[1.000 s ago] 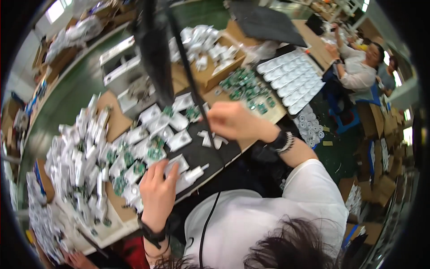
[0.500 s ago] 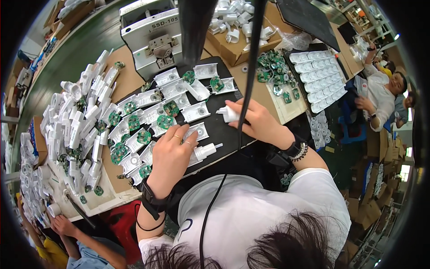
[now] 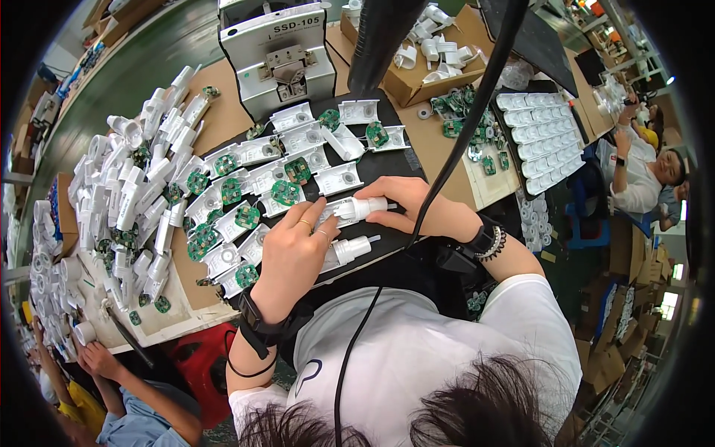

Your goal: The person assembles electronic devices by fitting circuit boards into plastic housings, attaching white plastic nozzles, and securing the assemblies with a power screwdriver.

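Observation:
My right hand (image 3: 417, 207) pinches a white plastic nozzle piece (image 3: 366, 208) between thumb and fingers. The piece meets the end of a white half-shell (image 3: 328, 214) lying on the black mat (image 3: 383, 167). My left hand (image 3: 293, 244) is curled over that half-shell, its fingertips steadying it; the palm side is hidden. Just below, beside the left fingers, lies another half-shell with a white nozzle piece (image 3: 350, 250) fitted at its end. Rows of open half-shells (image 3: 339, 179) spread beyond my hands, several with green circuit boards (image 3: 285, 193) in or on them.
A pile of white housings (image 3: 130, 186) covers the left side. Behind the mat stands a grey machine (image 3: 281, 56). A carton (image 3: 413, 86) of white parts and a tray (image 3: 540, 138) of white pieces sit at the back right. A black cable (image 3: 469, 127) hangs before me. Other people work on both sides.
My right hand has moved left and down, bringing the nozzle piece from above the mat to the half-shell under my left hand. The view has shifted slightly.

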`<state>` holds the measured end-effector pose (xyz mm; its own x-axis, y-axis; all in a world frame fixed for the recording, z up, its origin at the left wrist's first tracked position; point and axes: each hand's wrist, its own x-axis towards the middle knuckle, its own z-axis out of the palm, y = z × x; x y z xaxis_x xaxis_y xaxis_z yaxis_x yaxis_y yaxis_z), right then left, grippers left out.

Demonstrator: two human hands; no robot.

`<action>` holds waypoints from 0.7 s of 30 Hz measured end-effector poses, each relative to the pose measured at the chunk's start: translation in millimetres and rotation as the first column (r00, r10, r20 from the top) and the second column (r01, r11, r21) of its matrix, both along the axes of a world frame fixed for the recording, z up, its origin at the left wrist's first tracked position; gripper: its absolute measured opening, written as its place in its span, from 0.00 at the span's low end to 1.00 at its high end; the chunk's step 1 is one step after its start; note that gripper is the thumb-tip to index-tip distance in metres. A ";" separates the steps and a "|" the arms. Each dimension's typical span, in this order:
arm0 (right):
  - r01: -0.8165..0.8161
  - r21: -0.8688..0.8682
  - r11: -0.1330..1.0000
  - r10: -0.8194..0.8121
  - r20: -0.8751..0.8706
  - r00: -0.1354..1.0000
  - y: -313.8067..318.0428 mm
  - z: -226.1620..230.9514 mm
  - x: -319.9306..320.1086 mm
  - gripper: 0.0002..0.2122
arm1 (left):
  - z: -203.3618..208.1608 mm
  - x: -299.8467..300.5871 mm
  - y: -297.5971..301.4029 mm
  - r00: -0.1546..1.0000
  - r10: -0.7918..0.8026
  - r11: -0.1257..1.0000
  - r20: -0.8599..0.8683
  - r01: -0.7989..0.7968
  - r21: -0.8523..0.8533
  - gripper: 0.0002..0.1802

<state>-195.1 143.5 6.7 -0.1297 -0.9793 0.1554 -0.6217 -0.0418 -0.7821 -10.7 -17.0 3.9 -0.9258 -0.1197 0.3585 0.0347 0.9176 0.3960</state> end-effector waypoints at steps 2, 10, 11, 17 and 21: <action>-0.014 -0.006 1.000 0.014 -0.036 0.999 -1.3 0.1 -1.9 0.16 | -0.6 -0.2 -0.6 1.000 -0.005 1.000 -0.011 0.005 -0.001 0.11; -0.076 -0.053 0.996 0.066 -0.161 0.985 -6.8 1.3 -6.7 0.15 | -0.2 -0.4 -0.4 1.000 0.010 1.000 -0.008 -0.010 0.025 0.11; -0.076 -0.041 0.996 0.065 -0.222 0.973 -7.1 2.1 -6.7 0.15 | -0.7 -0.3 -0.7 1.000 0.006 1.000 -0.011 -0.006 0.024 0.12; -0.081 0.055 0.995 0.096 -0.425 0.900 -8.9 14.2 -3.9 0.16 | 3.1 2.8 -1.7 0.998 -0.010 1.000 0.056 0.011 -0.011 0.17; -0.084 0.078 0.993 0.110 -0.462 0.880 -8.2 12.3 -6.4 0.16 | 6.5 4.3 2.4 0.993 -0.004 0.997 0.117 0.012 -0.070 0.25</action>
<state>-201.5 135.3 19.0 0.0403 -0.9919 0.1208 -0.9093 -0.0865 -0.4071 -6.4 -14.6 10.3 -0.9627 -0.0902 0.2552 -0.0004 0.9434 0.3317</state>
